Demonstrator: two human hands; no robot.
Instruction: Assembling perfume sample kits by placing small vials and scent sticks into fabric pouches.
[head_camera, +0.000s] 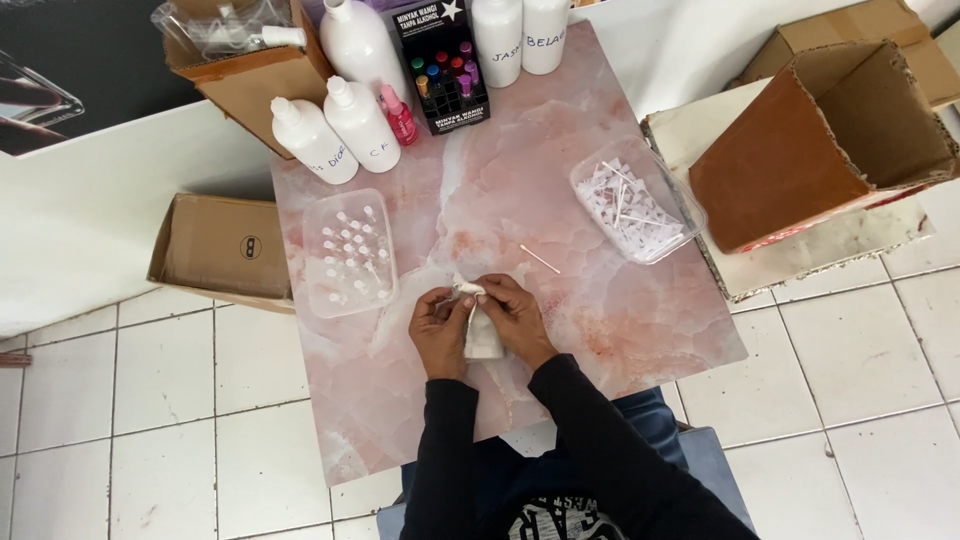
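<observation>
I sit at a small perfume-refilling stall: my pink marbled table (600, 330) stands on white floor tiles, white bulk bottles (345, 125) and a black rack of coloured vials (442, 75) at its far edge, cardboard boxes (820, 150) beside it.

Just one view here, a head-worn cam looking almost straight down from well above the pink marble worktop (620, 310). The person's arms come in from the near edge, white wall at the far side, tiled floor (160, 400) showing left and right.
</observation>
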